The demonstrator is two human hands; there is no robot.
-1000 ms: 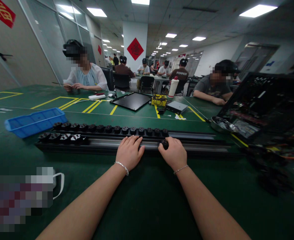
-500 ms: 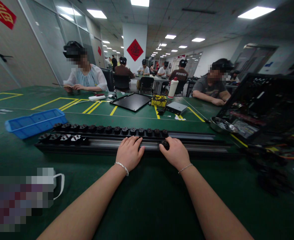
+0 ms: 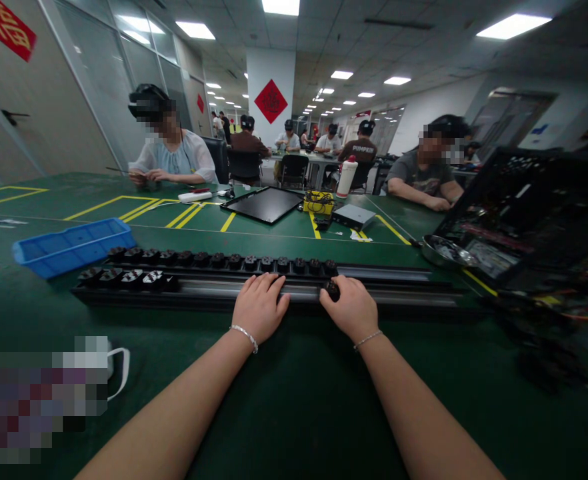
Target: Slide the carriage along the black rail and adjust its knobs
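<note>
The right hand (image 3: pixel 353 308) has thumb and fingers clamped on a black socket module (image 3: pixel 331 289) at the front rail (image 3: pixel 207 287); the hand covers the module's right side. The left hand (image 3: pixel 257 308) lies across the same rail, hiding a stretch; whether its fingers grip, I cannot tell. On the desk (image 3: pixel 294 413), a pixelated object (image 3: pixel 39 400) runs off-frame lower left; dark parts (image 3: pixel 549 360) blur at right.

Worktop (image 3: pixel 284 400): dark green, yellow line markings (image 3: pixel 229 222). Front rail (image 3: pixel 174 303): black, grey channel (image 3: pixel 209 288). Row of pieces (image 3: pixel 234 261): black. Tray (image 3: pixel 74 248): blue. Bottle (image 3: pixel 346 180): white, red cap (image 3: pixel 351 159). Pillar diamond (image 3: pixel 271 101): red.
</note>
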